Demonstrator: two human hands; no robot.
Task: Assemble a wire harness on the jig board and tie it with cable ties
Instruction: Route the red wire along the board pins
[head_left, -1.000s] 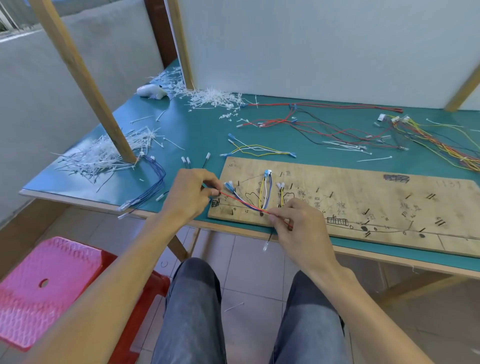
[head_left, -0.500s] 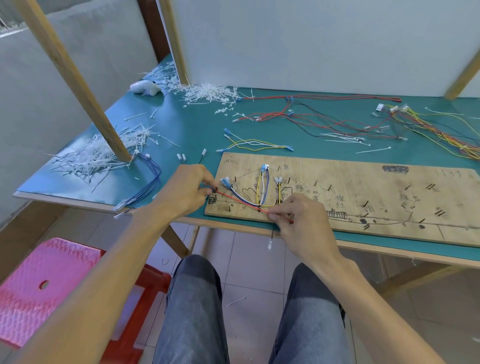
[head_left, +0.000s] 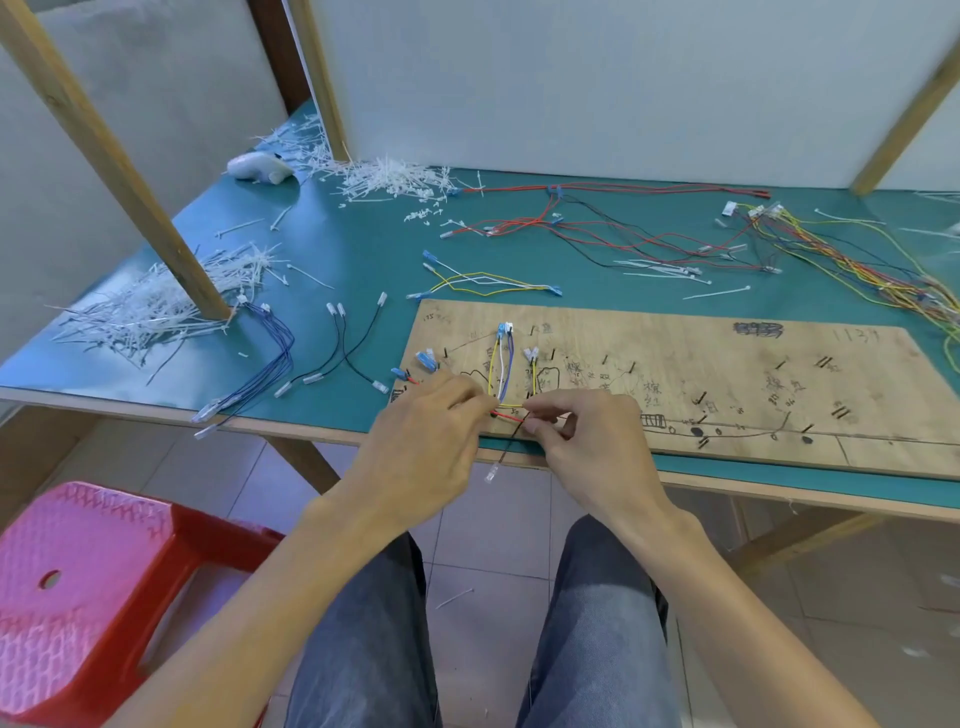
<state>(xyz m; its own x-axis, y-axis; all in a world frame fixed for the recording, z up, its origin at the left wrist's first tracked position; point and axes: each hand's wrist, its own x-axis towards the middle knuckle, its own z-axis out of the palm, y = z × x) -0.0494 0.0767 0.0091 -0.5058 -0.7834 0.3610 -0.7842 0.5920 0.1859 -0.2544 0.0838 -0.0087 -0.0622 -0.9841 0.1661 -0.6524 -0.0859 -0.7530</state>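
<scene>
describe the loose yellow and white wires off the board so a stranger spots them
Start at the long wooden jig board on the green table mat. Just beyond its far left corner lies a loose bunch of yellow and white wires with blue ends. Unlike the red and black wire tangle behind it, it holds no red.

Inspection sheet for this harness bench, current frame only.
Surface: green table mat, jig board at its near edge.
Job's things: yellow-white-blue wires laid on the board; cable ties heaped left and rear.
Clutter: white object by the rear heap.
Hands: left hand and right hand each pinch the red wire.
Cables: blue bundle, red-black wires, multicolour harness loose; black wire hangs off the edge.
Surroundings: red stool, wooden posts, white panels.
</scene>
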